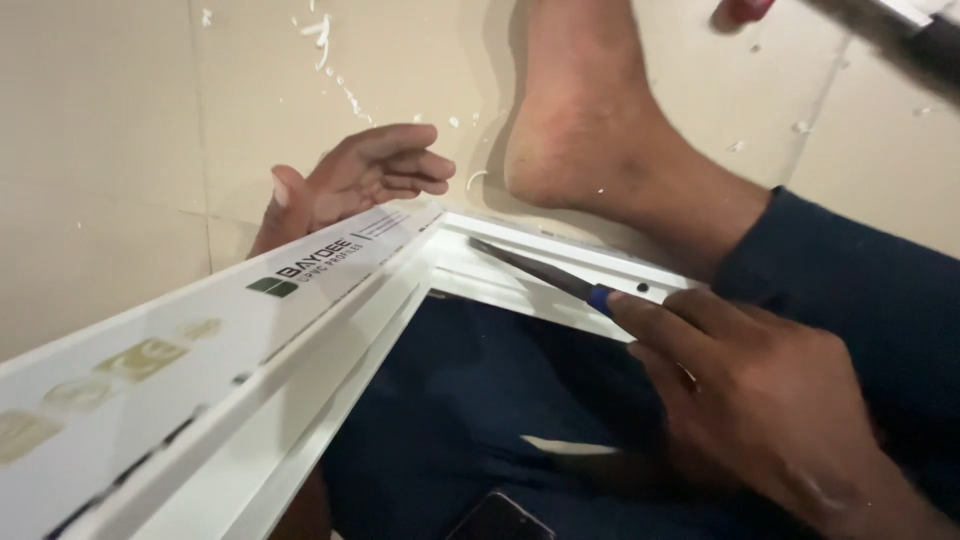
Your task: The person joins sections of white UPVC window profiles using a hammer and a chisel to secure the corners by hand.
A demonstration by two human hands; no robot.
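I have the right hand (770, 400) wrapped round a slim knife (545, 272), its fingers (660, 318) pinching the blue handle where the blade starts, forefinger laid along the top. The dark blade runs out ahead of those fingers, up and to the left, and its tip sits in the inner groove of the white frame corner (432, 262), just short of the mitre joint. So the knife's long axis lies nearly along the shorter frame arm, point toward the corner.

The left hand (350, 185) is beyond the corner, on the far side of the frame from my right fingers. Its fingers are loosely curled and a little apart, gripping nothing; the heel of the hand seems to rest against the frame's outer edge, though the contact itself is hidden.

The frame's longer arm runs from the corner down toward the lower left, well past the left hand. I judge the profile to be hollow plastic: light, stiff along its length, smooth and slippery on the faces, easily scored, so the outer edge near the corner is the place to steady it. A bare foot (590, 120) rests on the tiled floor (100, 150) just beyond the shorter arm, with white shavings (325, 40) scattered past it.
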